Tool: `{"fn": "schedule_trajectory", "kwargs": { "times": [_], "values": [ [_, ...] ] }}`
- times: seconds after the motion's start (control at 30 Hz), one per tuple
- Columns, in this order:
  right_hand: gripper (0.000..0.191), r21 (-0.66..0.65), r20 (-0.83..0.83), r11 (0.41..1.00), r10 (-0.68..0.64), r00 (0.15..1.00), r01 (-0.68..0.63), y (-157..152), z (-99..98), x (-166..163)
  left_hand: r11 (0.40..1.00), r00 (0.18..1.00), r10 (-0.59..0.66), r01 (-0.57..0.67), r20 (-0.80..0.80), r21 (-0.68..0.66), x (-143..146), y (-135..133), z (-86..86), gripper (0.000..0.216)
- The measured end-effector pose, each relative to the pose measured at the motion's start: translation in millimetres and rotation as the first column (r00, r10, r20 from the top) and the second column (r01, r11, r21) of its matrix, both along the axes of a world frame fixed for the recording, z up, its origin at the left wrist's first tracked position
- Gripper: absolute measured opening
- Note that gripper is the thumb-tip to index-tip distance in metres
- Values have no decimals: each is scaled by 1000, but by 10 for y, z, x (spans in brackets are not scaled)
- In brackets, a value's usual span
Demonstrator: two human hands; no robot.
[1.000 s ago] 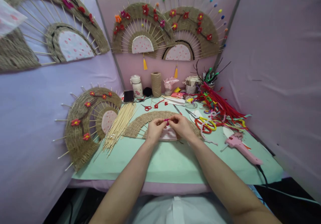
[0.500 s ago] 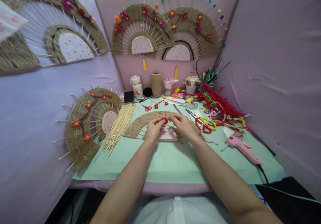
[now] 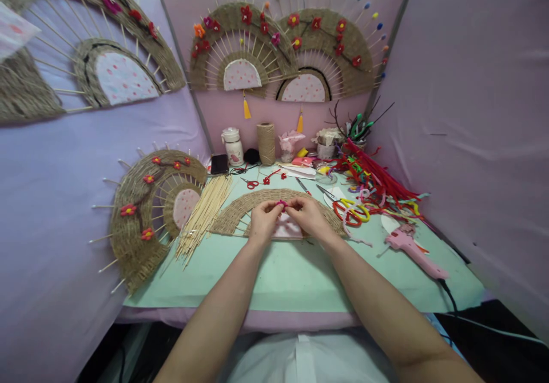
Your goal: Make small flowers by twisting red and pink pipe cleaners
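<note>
Between my fingertips is a small magenta pipe-cleaner flower [image 3: 282, 203], mostly covered by the fingers. My left hand [image 3: 265, 218] pinches it from the left. From the right, my right hand [image 3: 306, 214] pinches it too, thumb and forefinger close to the left fingertips. Both hands are above a woven twine fan [image 3: 235, 210] that lies flat on the table, its pale spotted centre partly hidden by them. Red-handled scissors and yellow-handled scissors [image 3: 360, 210] lie right of the fan. Left of it is a bundle of thin wooden sticks [image 3: 206, 217].
A pink glue gun [image 3: 416, 251] with a black cord rests at the right. Behind it is a heap of red pipe cleaners [image 3: 373, 171]. A twine spool [image 3: 266, 144] and white bottle [image 3: 233, 146] stand at the back. Another flowered fan [image 3: 132, 228] leans at the left.
My right fingers have come down and left onto the magenta flower, which now shows less between the two hands. The view has shifted slightly; the tools lie as before.
</note>
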State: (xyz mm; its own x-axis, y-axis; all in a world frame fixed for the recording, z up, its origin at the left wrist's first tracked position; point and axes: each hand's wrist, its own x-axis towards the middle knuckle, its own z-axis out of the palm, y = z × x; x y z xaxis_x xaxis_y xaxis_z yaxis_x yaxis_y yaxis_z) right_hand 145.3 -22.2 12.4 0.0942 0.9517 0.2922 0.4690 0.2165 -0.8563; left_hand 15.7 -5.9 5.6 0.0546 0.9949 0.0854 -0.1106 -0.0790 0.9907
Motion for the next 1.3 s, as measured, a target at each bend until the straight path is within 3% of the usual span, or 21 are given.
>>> {"fn": "schedule_trajectory", "kwargs": {
  "times": [0.37,0.53,0.67,0.9,1.13,1.3],
  "values": [
    [13,37,173,996,-84,981,79,-37,-26,-77,997,988,71,-69,-134,22,36,44,-94,18],
    [21,-89,-15,996,-3,1000,1,1,8,45,987,1000,1,4,30,-159,12,38,-45,25],
    [26,-83,-24,996,-36,999,34,10,34,95,975,993,11,15,117,-220,3,33,-8,27],
    [18,-80,-59,997,1,998,-6,-9,25,28,986,998,-20,30,61,-163,23,-19,45,25],
    [15,-32,74,998,58,996,-55,-33,17,43,989,997,-73,69,-24,-133,5,-17,16,19],
    [15,-35,111,999,11,994,-7,-32,1,23,994,997,-53,48,-51,-97,10,18,-53,20]
  ]
}}
